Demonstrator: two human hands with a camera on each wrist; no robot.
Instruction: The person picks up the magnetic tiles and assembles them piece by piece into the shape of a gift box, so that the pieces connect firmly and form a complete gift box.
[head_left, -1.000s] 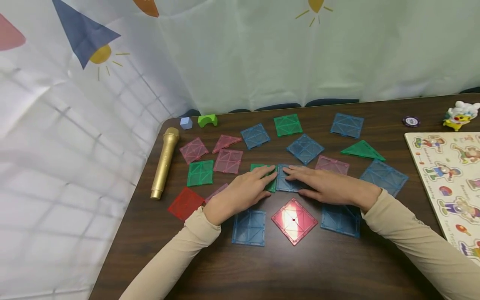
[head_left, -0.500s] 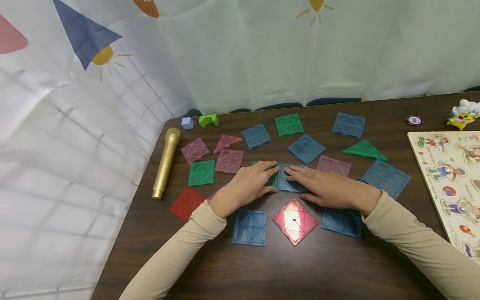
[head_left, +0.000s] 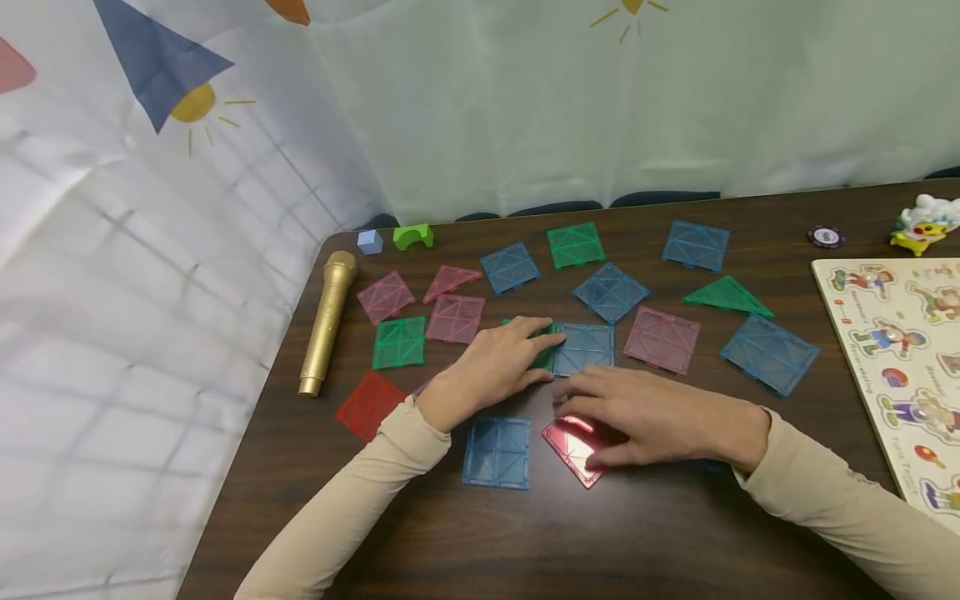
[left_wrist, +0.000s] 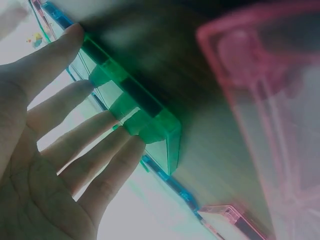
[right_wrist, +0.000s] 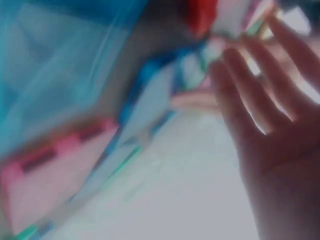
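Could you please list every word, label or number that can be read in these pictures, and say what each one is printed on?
No text can be read with confidence.
Puzzle board: small captions beside the cartoon figures, too small and blurred to read.
Poker chip: a pale centre mark, too small to read.
Gold microphone, magnetic tiles such as the green tile under the left hand, and the curtain: no lettering visible.

Both arms wear long, close-fitting sleeves of plain beige cloth, with no print or marking on them. The left sleeve (head_left: 352, 517) ends in a snug cuff at the wrist, and the right sleeve (head_left: 847, 517) does the same, with soft folds along the forearm. The left hand (head_left: 491, 371) and right hand (head_left: 652, 417) are bare: no gloves, rings, watch or bands show.
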